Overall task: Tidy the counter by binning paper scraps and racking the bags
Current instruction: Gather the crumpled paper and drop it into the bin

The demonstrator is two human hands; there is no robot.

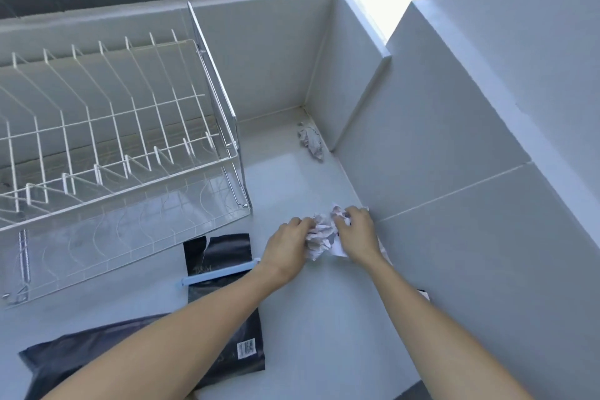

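Paper scraps point(321, 234) gripped by both hands, bag point(224, 273) partly hidden by forearm

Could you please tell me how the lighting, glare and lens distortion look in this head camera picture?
Head view: the bright gap at the top is blown out white; soft glare sheens the counter; wide-angle bending curves the dish rack and walls; the crumpled paper between the left hand and right hand looks slightly soft.

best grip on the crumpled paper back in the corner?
Take the crumpled paper by its bulging upper middle, coming from above and from the open counter side at its left. The wall blocks its right, and it lies loose on the counter, so a pinch should lift it.
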